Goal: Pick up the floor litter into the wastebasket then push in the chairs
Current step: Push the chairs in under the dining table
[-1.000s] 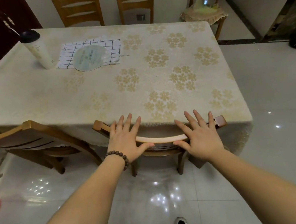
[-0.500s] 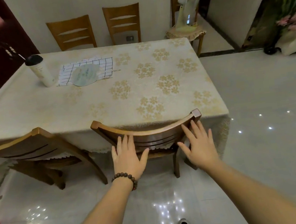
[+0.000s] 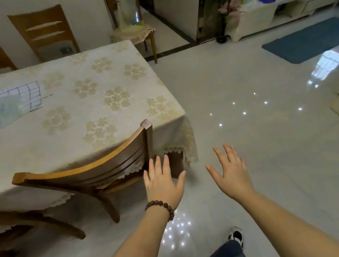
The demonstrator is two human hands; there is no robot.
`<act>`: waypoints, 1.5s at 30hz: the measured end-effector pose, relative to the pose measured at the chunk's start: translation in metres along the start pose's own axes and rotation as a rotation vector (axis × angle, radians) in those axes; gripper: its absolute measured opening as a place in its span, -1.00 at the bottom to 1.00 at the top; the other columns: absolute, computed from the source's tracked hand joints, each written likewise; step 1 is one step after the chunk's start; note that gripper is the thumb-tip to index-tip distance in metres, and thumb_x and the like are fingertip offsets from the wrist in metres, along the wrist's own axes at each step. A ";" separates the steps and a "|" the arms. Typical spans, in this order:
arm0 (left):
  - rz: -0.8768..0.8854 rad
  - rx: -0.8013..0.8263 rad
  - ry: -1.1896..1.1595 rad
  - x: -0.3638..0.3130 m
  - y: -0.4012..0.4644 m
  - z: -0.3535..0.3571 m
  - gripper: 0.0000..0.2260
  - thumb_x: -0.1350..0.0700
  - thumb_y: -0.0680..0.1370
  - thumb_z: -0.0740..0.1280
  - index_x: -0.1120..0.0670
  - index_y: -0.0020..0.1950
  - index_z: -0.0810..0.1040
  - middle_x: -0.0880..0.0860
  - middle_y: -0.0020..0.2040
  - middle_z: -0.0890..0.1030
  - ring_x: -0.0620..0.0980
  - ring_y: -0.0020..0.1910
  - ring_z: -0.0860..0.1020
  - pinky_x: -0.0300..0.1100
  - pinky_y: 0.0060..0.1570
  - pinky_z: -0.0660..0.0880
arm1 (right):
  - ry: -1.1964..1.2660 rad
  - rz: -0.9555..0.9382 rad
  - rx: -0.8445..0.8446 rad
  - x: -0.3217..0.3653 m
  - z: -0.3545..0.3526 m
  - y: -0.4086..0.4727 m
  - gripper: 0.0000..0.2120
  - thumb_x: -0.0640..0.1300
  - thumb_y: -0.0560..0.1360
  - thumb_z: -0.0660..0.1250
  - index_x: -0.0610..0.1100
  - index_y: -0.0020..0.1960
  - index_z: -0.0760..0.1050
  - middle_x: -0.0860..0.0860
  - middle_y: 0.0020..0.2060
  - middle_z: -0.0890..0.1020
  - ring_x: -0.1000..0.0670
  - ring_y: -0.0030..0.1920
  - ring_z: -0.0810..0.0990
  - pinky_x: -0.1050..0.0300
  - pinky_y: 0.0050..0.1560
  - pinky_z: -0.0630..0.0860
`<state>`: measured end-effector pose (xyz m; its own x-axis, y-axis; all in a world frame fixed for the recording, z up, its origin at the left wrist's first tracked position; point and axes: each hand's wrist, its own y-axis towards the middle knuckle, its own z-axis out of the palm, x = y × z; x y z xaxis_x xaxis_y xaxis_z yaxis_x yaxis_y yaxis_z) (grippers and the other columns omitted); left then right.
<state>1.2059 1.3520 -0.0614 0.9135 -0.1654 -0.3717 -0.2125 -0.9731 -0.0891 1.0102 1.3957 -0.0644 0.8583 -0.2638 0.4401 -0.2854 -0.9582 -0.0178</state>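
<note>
Both hands are held empty with fingers spread: the left hand (image 3: 163, 186) just beside the chair (image 3: 96, 172), the right hand (image 3: 231, 173) over bare floor. The chair is tucked against the table (image 3: 71, 111).

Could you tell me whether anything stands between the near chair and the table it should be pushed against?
Nothing visible does: the near chair already sits with its backrest at the table edge, cloth draping against it. Both the left hand and right hand are open and off it.
</note>
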 end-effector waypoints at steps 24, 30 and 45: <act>-0.059 -0.003 0.113 -0.271 0.314 0.068 -0.37 -0.27 0.58 -0.01 -0.01 0.56 -0.06 0.07 0.57 -0.01 0.07 0.54 -0.11 0.10 0.50 -0.09 | 0.001 -0.002 -0.001 -0.232 -0.113 0.324 -0.45 0.18 0.57 0.08 0.00 0.49 0.14 -0.08 0.53 0.02 -0.02 0.52 -0.15 -0.14 0.47 -0.23; -0.117 -0.028 0.100 -0.273 0.416 0.076 -0.37 -0.26 0.58 0.01 -0.01 0.56 -0.06 0.07 0.58 -0.01 0.08 0.54 -0.12 0.10 0.50 -0.11 | -0.011 -0.116 0.027 -0.224 -0.096 0.442 -0.46 0.17 0.57 0.08 0.00 0.49 0.14 -0.08 0.53 0.05 -0.04 0.52 -0.09 -0.16 0.48 -0.19; -0.343 -0.136 0.034 -0.224 0.749 0.007 -0.35 -0.24 0.57 0.06 -0.01 0.56 -0.06 0.09 0.57 -0.02 0.08 0.54 -0.14 0.11 0.49 -0.07 | -0.046 -0.321 0.086 -0.123 -0.083 0.818 -0.35 0.28 0.47 -0.05 -0.05 0.43 0.28 -0.11 0.51 0.13 -0.09 0.52 -0.01 -0.16 0.46 -0.09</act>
<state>0.8393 0.6610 -0.0508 0.9351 0.1714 -0.3101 0.1544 -0.9849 -0.0785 0.6355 0.6531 -0.0585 0.9175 0.0498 0.3947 0.0378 -0.9986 0.0382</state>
